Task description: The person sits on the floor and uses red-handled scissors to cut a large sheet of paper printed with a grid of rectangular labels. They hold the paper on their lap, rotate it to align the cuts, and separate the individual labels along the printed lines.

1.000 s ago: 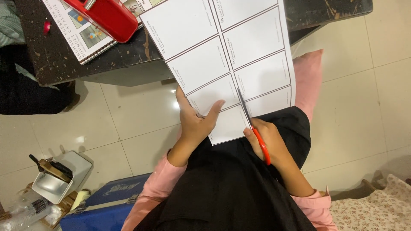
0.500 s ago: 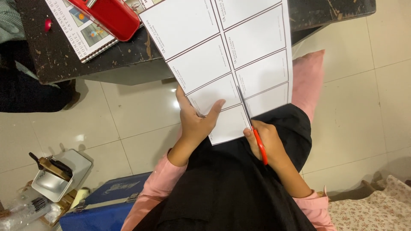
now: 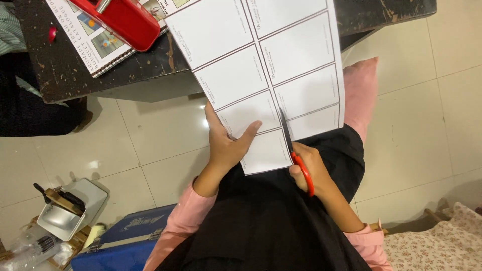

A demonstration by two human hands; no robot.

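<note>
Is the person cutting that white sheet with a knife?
No, the right hand works red-handled scissors up the printed sheet, while the left hand holds its lower edge.

Dark worn table: spiral-bound booklet, red stapler-like tool atop it.

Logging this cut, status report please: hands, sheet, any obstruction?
Left hand gripping white sheet. Right hand working red-handled scissors up centre line. Nothing blocking.

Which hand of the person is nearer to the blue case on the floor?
Left. The left hand grips the white sheet above the blue case; the right hand, working the red-handled scissors, is farther off.
</note>
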